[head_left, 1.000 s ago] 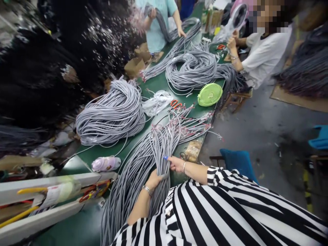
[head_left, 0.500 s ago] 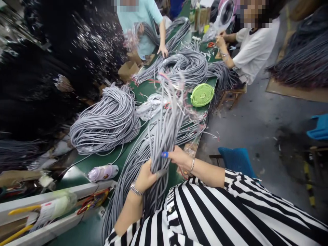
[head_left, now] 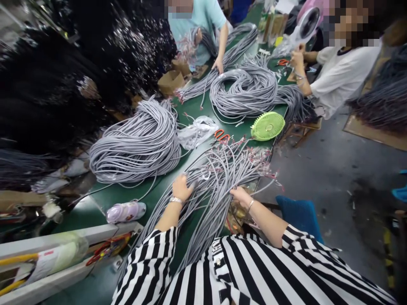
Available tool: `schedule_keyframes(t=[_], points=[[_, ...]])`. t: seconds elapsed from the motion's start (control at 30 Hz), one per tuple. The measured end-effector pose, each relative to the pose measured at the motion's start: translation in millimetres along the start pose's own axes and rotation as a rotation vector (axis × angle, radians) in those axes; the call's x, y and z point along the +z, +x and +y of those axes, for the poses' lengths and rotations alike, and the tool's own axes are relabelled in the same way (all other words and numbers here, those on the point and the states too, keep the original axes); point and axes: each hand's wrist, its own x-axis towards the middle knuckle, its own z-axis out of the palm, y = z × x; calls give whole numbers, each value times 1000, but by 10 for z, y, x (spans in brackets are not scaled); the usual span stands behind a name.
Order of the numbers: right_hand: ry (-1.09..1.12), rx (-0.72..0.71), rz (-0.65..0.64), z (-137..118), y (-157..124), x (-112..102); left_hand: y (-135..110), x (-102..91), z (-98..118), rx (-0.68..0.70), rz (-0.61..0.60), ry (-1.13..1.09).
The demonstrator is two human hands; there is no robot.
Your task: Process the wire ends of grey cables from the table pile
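Observation:
A long sheaf of grey cables [head_left: 219,173] with pink wire ends lies fanned out across the green table [head_left: 133,197] in front of me. My left hand [head_left: 182,187] rests on top of the sheaf near its left side, fingers curled down onto the cables. At the sheaf's right edge, close to the table's rim, my right hand [head_left: 241,195] presses on the cables with its fingers bent over them. Neither hand lifts anything.
A big coil of grey cable [head_left: 140,142] lies to the left, another coil [head_left: 244,89] farther back. Orange scissors [head_left: 221,135], a white plastic bag [head_left: 197,129], a green fan [head_left: 267,126] and a lilac bottle [head_left: 125,212] lie around. Two other people work at the far end. A blue stool [head_left: 299,212] stands at my right.
The bundle that both hands held upright half a second ago now lies flat and spread on the table. Both hands moved forward onto it.

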Motion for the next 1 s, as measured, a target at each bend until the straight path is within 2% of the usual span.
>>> schedule_keyframes(t=[0.03, 0.1, 0.17, 0.23, 0.4, 0.5, 0.6, 0.7, 0.77, 0.8, 0.87, 1.0], points=[[-13, 10, -4, -13, 48, 48, 60, 23, -160, -87, -14, 23], [-34, 17, -14, -57, 151, 175, 95, 121, -438, -195, -119, 38], [-51, 13, -26, -126, 253, 333, 39, 250, -643, -175, -152, 59], [-67, 10, -42, -213, 352, 509, -51, 357, -785, -161, -124, 108], [-107, -1, -104, -432, 582, 872, -114, 424, -1026, -256, -89, 141], [-142, -4, -141, -510, 652, 950, -57, 402, -1121, -283, -100, 134], [-171, -14, -144, -551, 637, 936, -52, 376, -1108, -273, -96, 100], [-180, -51, -112, -560, 547, 835, -213, 375, -929, -224, 83, 60], [-191, -68, -101, -525, 442, 682, -458, 421, -726, -175, 216, -5], [-198, -69, -108, -489, 372, 570, -622, 464, -610, -144, 244, -58], [-210, -60, -142, -373, 192, 280, -1013, 581, -379, -66, 211, -156], [-203, -27, -201, -11, -299, -437, -1805, 842, -42, 39, -3, -170]])
